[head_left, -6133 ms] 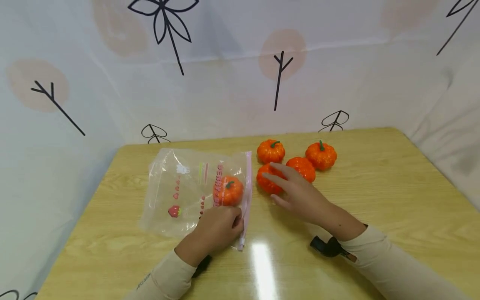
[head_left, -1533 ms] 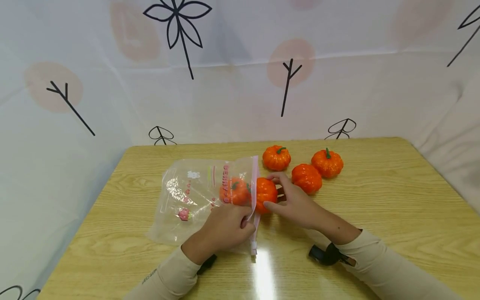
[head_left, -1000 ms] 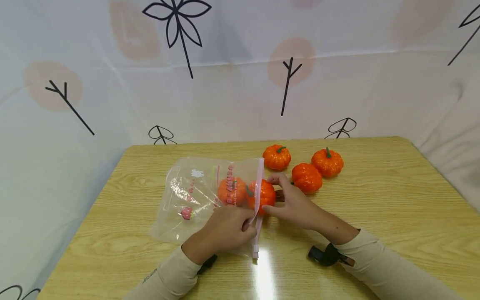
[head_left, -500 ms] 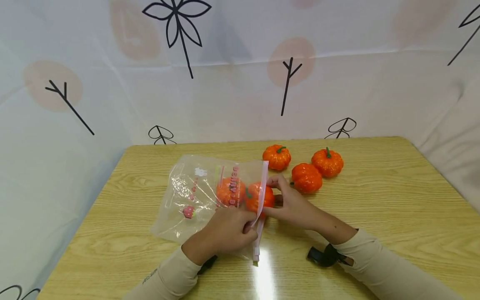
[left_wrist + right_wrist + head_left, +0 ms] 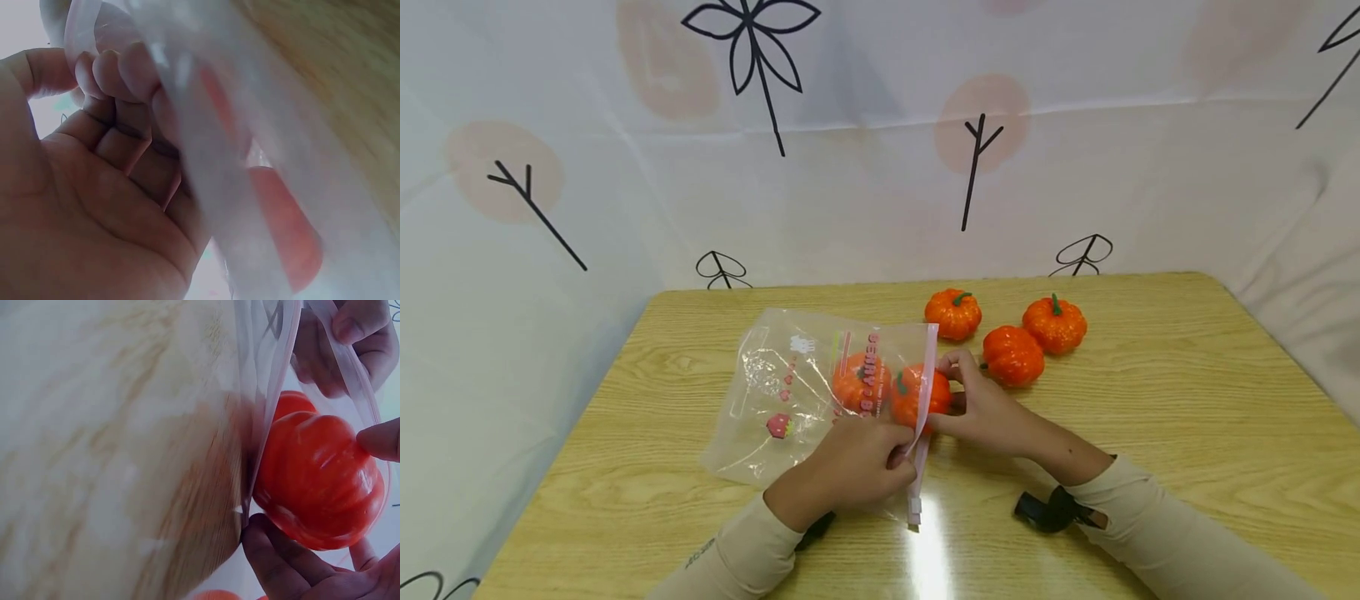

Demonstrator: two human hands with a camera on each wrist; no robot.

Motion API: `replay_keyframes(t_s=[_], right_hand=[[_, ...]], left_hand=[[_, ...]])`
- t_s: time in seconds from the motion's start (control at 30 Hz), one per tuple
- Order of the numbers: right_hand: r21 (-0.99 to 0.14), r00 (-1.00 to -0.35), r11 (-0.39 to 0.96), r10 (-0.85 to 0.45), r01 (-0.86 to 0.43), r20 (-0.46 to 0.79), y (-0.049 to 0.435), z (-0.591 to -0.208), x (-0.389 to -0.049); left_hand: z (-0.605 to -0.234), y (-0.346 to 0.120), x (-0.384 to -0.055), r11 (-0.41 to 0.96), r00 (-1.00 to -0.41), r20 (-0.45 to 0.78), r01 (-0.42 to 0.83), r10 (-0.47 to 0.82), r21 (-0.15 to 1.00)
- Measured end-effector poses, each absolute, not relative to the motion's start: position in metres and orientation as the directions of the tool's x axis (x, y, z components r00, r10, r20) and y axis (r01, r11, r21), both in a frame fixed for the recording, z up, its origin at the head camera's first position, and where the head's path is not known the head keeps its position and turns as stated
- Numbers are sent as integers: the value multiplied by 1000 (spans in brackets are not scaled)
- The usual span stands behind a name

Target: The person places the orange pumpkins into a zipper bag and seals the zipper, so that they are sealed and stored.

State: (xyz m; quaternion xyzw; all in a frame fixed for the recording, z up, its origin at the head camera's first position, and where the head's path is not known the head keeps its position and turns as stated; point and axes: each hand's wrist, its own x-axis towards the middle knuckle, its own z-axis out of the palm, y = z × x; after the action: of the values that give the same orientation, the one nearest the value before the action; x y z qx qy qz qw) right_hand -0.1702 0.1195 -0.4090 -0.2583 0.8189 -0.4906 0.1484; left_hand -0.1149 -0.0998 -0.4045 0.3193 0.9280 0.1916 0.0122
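Observation:
A clear zip bag (image 5: 745, 433) with pink print and a pink edge lies flat, its mouth facing right. My left hand (image 5: 857, 467) pinches the near part of that edge; the left wrist view shows its curled fingers (image 5: 109, 75) at the film. One orange toy pumpkin (image 5: 852, 392) lies inside the bag. A second pumpkin (image 5: 319, 481) sits in the mouth, mostly under the film. My right hand (image 5: 985, 417) holds this one from the right, thumb (image 5: 381, 440) on one side and fingers on the other. The bag's edge crosses over the pumpkin near my fingertips.
Three more pumpkins stand on the wooden table (image 5: 1150, 400) behind my right hand: a rear one (image 5: 953, 314), one on its side (image 5: 1013, 357) and a right one (image 5: 1055, 325). A white patterned cloth (image 5: 865, 200) hangs behind the table.
Earlier my right hand reached over a pumpkin outside the bag. That pumpkin has since moved left into the mouth, and the bag's edge has slid right over it. The last half second shows little movement.

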Motion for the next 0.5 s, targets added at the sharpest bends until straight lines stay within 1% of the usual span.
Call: replay_keyframes(t_s=[0.2,0.5], right_hand=[[-871,-832,421,-554,-255,-24,119,-409,-170],[-888,-819,385,-573,-253,-15,120,-412,-171]], left_hand=[[-405,-100,-115,712,-788,102,597,608,369],[-406,-99,-115,713,-789,103,596,606,370]])
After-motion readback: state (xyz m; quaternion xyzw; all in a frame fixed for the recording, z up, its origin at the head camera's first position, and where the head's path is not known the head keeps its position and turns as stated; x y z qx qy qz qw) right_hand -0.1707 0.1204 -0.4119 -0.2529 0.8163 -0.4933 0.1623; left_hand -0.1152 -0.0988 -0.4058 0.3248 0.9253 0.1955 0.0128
